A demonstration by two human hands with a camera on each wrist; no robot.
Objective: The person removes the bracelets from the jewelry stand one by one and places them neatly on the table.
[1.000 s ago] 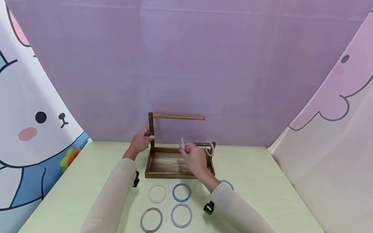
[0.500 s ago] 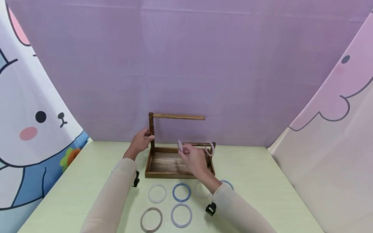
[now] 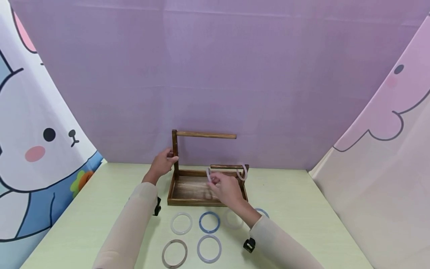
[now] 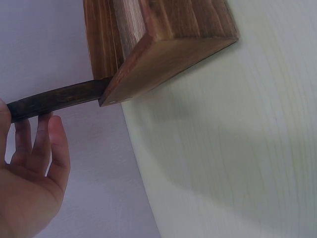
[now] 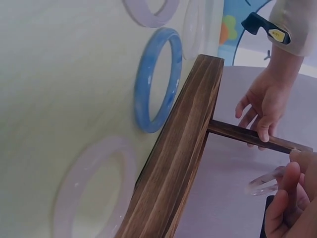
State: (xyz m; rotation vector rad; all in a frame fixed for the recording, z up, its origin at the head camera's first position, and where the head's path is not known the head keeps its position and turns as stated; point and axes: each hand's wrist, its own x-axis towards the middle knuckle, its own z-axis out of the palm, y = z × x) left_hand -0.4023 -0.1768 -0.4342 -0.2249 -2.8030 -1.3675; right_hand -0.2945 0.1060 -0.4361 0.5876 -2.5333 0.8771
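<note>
My left hand (image 3: 162, 164) grips the tall post (image 3: 174, 149) of a brown wooden bangle rack (image 3: 198, 203), thumb on one side and fingers on the other. The fingers (image 4: 58, 144) lie against the dark post in the left wrist view. My right hand (image 3: 228, 188) pinches a pale translucent bangle (image 3: 208, 175) by its edge. That bangle stands nearly edge-on at the free left end of the rack's lower bar (image 3: 223, 166). A pale pink bangle (image 3: 246, 174) hangs at the right end of this bar. The upper bar (image 3: 206, 135) carries nothing.
In front of the rack several bangles lie flat on the pale green table (image 3: 295, 209): white (image 3: 172, 228), blue (image 3: 200, 227), brownish (image 3: 163, 257) and lavender (image 3: 199, 254). A clear bangle (image 3: 231, 226) and another blue bangle (image 3: 262, 211) lie near my right forearm. A purple cloth (image 3: 268, 93) hangs behind.
My right hand has lowered slightly with the pale bangle, which has gone from over the lower bar's level to just below the bar's free end. My left hand has stayed on the post.
</note>
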